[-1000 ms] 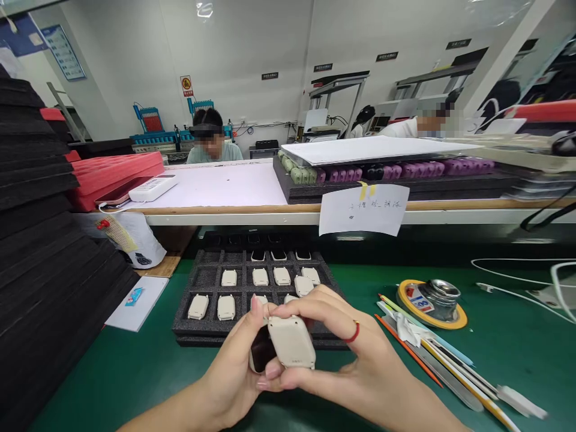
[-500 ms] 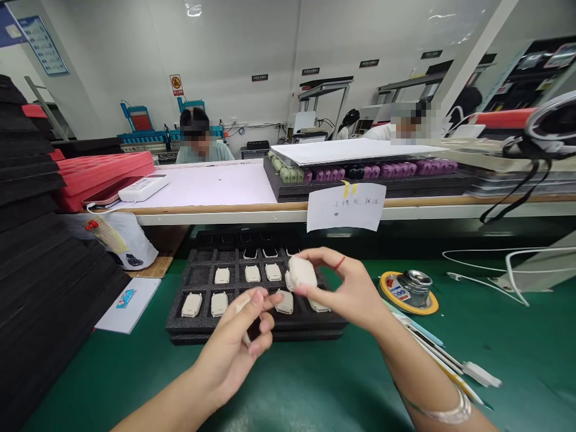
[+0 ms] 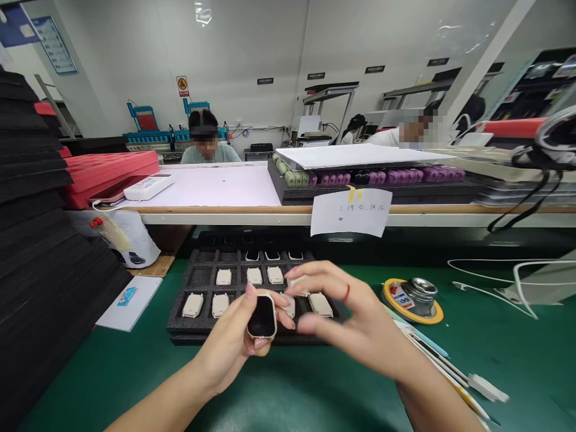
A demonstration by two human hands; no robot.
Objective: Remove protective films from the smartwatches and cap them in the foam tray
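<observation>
A watch case (image 3: pixel 262 316) with a dark screen and pale rim is in my left hand (image 3: pixel 234 339), its screen facing up toward me. My right hand (image 3: pixel 346 306) is just to the right, fingers apart and slightly blurred, with nothing between them. Behind both hands lies a black foam tray (image 3: pixel 207 327) with square compartments. Several cream watch cases (image 3: pixel 193 305) sit in its front rows, backs up, and a few dark-screened ones (image 3: pixel 272 255) stand in a row behind. My fingers partly cover the cases at the tray's right.
Right of the tray are a yellow-rimmed round dish with a metal container (image 3: pixel 420 294), pens and tools (image 3: pixel 441 357), and white cables. Stacked black foam (image 3: pixel 36 240) rises at left beside a white card (image 3: pixel 128 303). A shelf (image 3: pixel 225 217) crosses behind; people sit beyond it.
The cream case in my right hand has been let go, and those fingers have spread. My left hand has turned its watch case so the screen shows. The view has shifted slightly.
</observation>
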